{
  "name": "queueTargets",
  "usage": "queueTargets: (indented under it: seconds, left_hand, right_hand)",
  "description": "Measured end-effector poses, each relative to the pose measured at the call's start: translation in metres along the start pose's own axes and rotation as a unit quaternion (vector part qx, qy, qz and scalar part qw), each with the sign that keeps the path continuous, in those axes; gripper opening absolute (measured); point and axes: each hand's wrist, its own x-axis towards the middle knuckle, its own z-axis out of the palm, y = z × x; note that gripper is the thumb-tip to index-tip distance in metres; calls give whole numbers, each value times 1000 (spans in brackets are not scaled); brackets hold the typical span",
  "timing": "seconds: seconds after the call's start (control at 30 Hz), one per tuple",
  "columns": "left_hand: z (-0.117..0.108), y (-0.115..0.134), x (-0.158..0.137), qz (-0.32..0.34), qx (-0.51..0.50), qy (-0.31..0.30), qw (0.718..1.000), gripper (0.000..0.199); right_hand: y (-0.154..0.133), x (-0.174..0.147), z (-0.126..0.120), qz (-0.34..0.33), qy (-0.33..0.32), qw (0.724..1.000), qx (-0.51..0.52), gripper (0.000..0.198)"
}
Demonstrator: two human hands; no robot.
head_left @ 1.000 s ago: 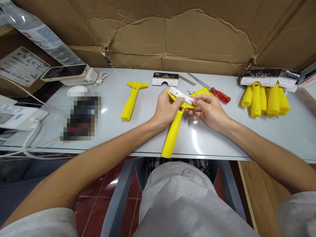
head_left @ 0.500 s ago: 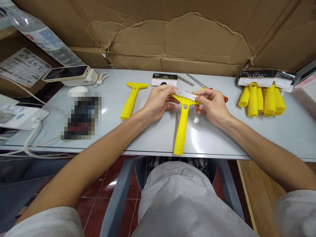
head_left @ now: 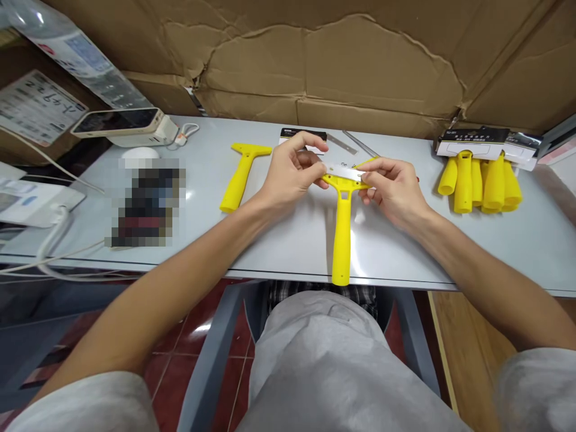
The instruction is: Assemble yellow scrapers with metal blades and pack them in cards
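Note:
Between my hands is a yellow scraper handle [head_left: 342, 240], its T-shaped head away from me and its grip pointing toward the table's front edge. A flat metal blade [head_left: 344, 173] lies along the head. My left hand [head_left: 294, 168] pinches the left end of the head and blade with thumb and fingers, its index finger raised. At the other end, my right hand [head_left: 396, 189] closes thumb and fingers on the blade and head. Behind my hands lie a second metal blade [head_left: 344, 144] and a thin grey metal tool [head_left: 360, 144].
A second yellow scraper handle [head_left: 238, 183] lies to the left, and several packaged yellow handles [head_left: 492, 183] sit at right. A black-and-white header card [head_left: 288, 133] is partly behind my left hand. Phone [head_left: 119, 125], cables and a power strip [head_left: 36, 198] occupy the left. Cardboard [head_left: 360, 66] walls the back.
My left index finger has lifted off the blade and the left hand has opened somewhat. The scraper handle has shifted slightly right, and its grip now points more straight toward me.

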Motion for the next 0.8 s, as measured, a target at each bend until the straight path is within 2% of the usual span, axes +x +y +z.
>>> queueTargets:
  seconds: [0.23, 0.37, 0.57, 0.7, 0.8]
  left_hand:
    - [-2, -18, 9, 14, -20, 15, 1000, 33]
    - [2, -17, 8, 5, -36, 23, 999, 36]
    - [10, -5, 0, -90, -48, 42, 994, 34]
    - [10, -7, 2, -118, -56, 46, 990, 31]
    - [8, -8, 6, -169, -75, 30, 982, 25]
  right_hand:
    - [-1, 2, 6, 103, 14, 993, 56, 24]
    - [-3, 2, 6, 101, 34, 993, 51, 20]
    - [-3, 4, 5, 98, 52, 993, 46, 14]
    - [0, 6, 3, 100, 51, 992, 64, 22]
    - [2, 7, 3, 91, 71, 990, 75, 27]
